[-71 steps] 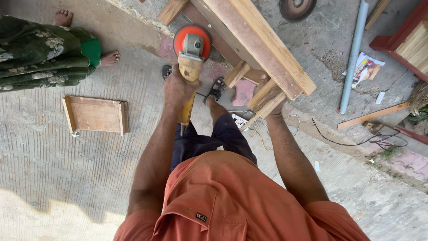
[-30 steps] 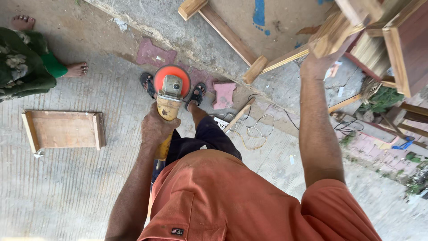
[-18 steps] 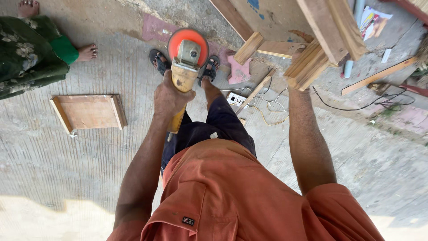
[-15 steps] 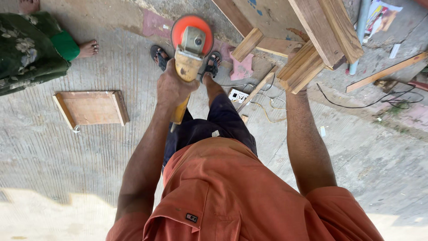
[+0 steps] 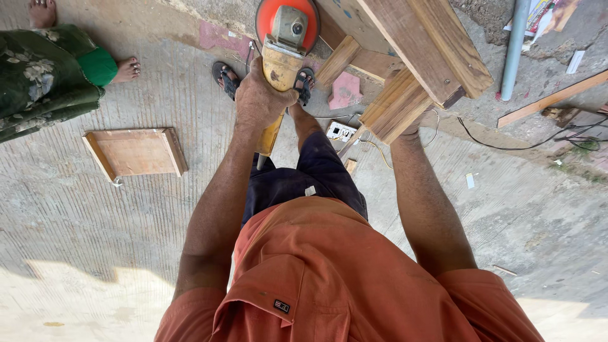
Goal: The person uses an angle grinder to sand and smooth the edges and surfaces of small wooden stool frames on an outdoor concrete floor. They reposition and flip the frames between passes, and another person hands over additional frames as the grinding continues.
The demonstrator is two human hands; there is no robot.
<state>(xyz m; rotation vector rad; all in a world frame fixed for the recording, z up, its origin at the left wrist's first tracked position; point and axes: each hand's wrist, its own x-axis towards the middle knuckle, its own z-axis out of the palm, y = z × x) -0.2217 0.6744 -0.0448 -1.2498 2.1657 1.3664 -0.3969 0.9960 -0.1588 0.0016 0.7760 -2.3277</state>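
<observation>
1. Left hand [image 5: 261, 95]: fingers clenched round the yellow body of an angle grinder [image 5: 284, 50], whose round orange guard sits at the top of the view.
2. Right hand [image 5: 410, 128]: mostly hidden beneath a wooden frame [image 5: 418, 57] of flat, grained planks; grip cannot be told.
3. Concrete floor [image 5: 126, 221]: ribbed and grey, bearing a shallow wooden tray [image 5: 134, 152].
4. Grey pipe [image 5: 514, 47]: smooth, round, lying at upper right.
</observation>
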